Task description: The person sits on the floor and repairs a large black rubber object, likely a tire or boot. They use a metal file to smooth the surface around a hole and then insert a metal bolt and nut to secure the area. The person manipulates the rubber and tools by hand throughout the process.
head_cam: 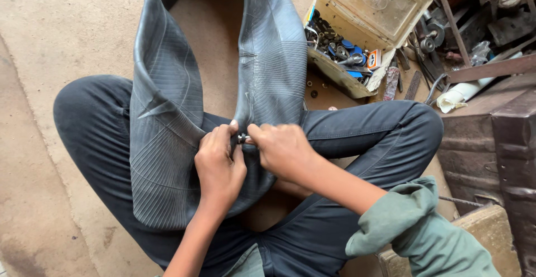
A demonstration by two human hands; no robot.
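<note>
A large black rubber inner tube (167,115) lies folded over my lap, its two limbs running up and away across the floor. My left hand (219,165) pinches the rubber at the fold, fingers closed around the base of a small metal valve (242,138). My right hand (282,148) meets it from the right, fingertips closed on the same valve. The valve's tip is mostly hidden between my fingers. My legs in dark trousers (357,137) are crossed under the tube.
An open, worn cream plastic box (368,9) holding several small metal and blue parts stands at the upper right. Beside it lie files, tools and a white roll (458,95). Rusty metal pieces (491,137) crowd the right edge. Bare concrete floor (61,37) spreads to the left.
</note>
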